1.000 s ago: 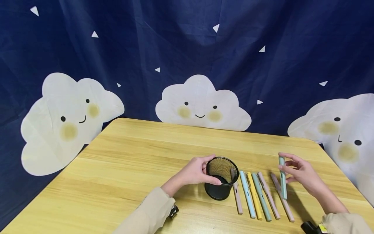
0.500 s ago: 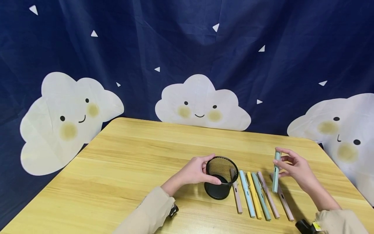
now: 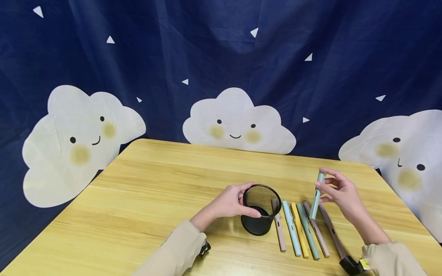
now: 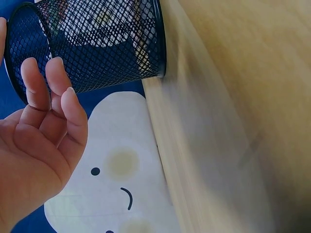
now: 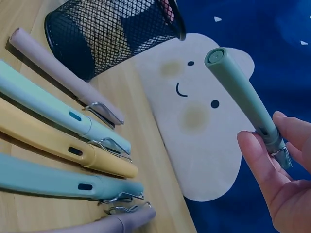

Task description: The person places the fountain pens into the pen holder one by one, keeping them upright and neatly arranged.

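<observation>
A dark blue backdrop (image 3: 221, 57) printed with smiling white clouds hangs behind a light wooden table (image 3: 145, 199). On the table stands a black mesh cup (image 3: 260, 210); the left hand (image 3: 229, 202) curls around its rim and side. Beside it lie six pastel pens in a row (image 3: 302, 230). The right hand (image 3: 340, 193) pinches a pale green pen (image 3: 317, 195), lifted above the row, tilted. No readable writing shows anywhere.
</observation>
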Demonstrator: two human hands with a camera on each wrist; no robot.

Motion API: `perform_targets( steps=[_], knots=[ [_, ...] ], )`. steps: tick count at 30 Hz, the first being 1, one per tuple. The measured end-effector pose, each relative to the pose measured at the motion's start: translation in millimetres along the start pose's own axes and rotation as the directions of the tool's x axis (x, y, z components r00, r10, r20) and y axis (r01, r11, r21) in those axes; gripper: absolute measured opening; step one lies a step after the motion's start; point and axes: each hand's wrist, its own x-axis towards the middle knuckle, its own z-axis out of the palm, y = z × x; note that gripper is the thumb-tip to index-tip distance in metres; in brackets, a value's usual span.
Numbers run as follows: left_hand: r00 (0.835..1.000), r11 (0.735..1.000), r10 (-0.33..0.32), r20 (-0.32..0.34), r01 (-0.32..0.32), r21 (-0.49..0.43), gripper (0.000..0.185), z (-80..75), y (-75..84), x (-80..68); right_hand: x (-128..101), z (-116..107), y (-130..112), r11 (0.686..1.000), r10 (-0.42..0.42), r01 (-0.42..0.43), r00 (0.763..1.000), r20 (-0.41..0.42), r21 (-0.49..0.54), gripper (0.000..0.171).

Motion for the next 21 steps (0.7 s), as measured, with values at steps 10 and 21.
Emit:
perform_targets(
  steps=[10,21],
  knots=[
    [1.0,1.0,0.001,-0.001,-0.001,0.001,0.088,-0.1,0.2,-0.1,14.0,-16.4,43.1,1.0,-0.012,0.012,0.999,-0.047,0.007,0.045],
    [1.0,1.0,0.012,-0.002,-0.012,0.004,0.087,-0.2,-0.2,0.8,5.6,38.0,-8.3,0.993,-0.065,0.071,0.995,-0.07,0.096,0.036]
  ],
)
